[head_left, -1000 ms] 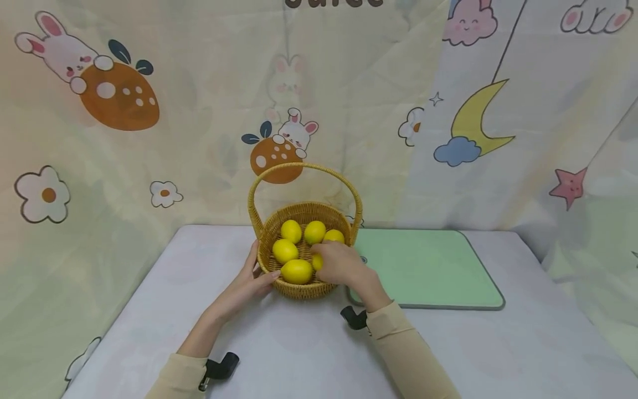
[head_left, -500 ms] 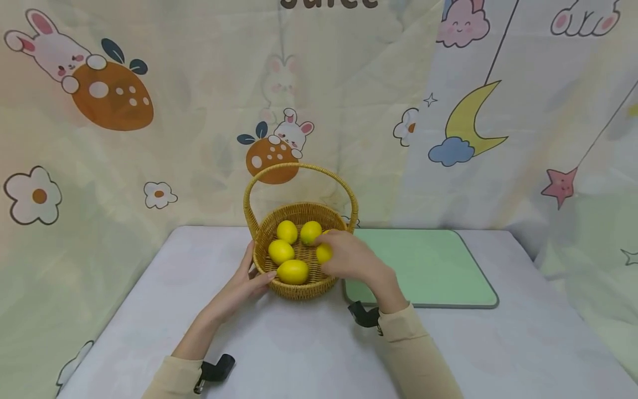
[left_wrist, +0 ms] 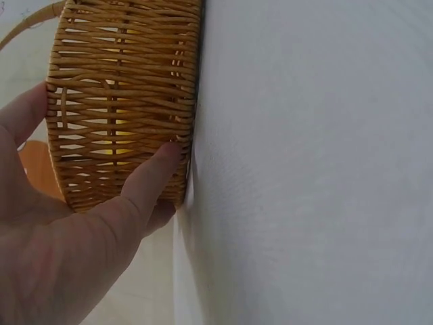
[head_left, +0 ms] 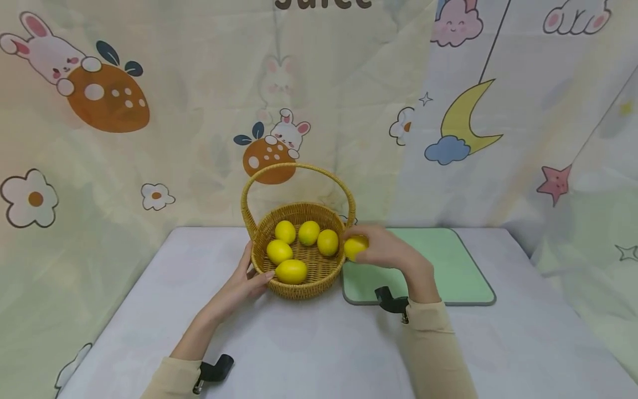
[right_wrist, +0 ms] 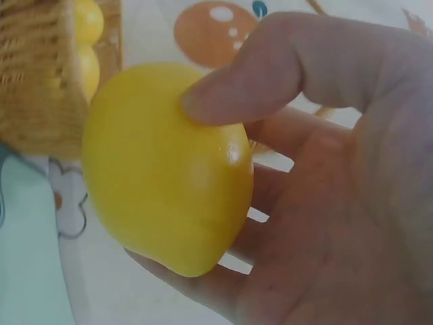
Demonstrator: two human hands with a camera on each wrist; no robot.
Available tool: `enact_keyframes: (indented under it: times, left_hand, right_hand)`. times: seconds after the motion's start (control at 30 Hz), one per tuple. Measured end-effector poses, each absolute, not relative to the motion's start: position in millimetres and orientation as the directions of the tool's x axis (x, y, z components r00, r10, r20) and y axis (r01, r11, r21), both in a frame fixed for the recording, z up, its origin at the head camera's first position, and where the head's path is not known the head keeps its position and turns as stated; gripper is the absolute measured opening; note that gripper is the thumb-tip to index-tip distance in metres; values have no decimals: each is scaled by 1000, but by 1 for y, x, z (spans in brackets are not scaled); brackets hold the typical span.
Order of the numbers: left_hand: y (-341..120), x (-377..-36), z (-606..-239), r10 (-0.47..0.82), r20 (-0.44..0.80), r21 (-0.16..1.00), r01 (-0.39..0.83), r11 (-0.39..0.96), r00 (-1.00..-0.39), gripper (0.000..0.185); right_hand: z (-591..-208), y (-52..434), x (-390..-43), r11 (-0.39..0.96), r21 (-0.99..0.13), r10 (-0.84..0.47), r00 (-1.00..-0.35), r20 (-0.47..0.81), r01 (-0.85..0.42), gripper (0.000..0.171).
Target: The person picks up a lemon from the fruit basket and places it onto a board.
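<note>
My right hand (head_left: 386,249) pinches a lemon (head_left: 356,247) just outside the basket's right rim, over the green board (head_left: 423,277). In the right wrist view, the thumb lies on top of the lemon (right_wrist: 162,169) and the fingers are curled beneath it. The wicker basket (head_left: 299,291) stands upright with its tall handle raised. Several more lemons (head_left: 291,272) lie inside. My left hand (head_left: 244,285) grips the basket's left side, thumb at the rim. From the left wrist, fingers (left_wrist: 145,186) press on the woven wall (left_wrist: 122,135) down near the base.
The green board lies flat to the right of the basket, its left edge close to the basket's base. A white-covered table (head_left: 299,349) extends in front. Behind it hangs a printed cloth backdrop (head_left: 199,138) with cartoon rabbits.
My right hand has lifted one lemon from inside the basket and carried it right, past the rim. The left hand keeps its place on the basket.
</note>
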State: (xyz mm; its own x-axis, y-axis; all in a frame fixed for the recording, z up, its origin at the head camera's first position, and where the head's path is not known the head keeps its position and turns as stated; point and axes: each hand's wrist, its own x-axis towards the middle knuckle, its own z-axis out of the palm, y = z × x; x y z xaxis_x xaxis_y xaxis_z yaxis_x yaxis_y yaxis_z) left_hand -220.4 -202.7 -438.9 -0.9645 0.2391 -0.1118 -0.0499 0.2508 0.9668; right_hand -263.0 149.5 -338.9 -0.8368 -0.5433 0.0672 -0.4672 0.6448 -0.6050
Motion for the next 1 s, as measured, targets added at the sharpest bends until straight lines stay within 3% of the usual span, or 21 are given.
enact_keyframes:
  times: [0.37, 0.6, 1.0]
  left_hand:
    - [-204, -220, -439, 239, -116, 968, -56, 246, -964, 99]
    - [-204, -221, -440, 242, -111, 969, -51, 242, -964, 99]
    - [-202, -221, -440, 234, -126, 967, -67, 246, -964, 99]
  right_hand:
    - [-376, 167, -295, 671, -588, -467, -873, 138, -452, 54]
    - [-407, 164, -313, 695, -599, -413, -903, 118, -397, 66]
    - [-429, 164, -324, 674, -612, -393, -902, 177, -414, 57]
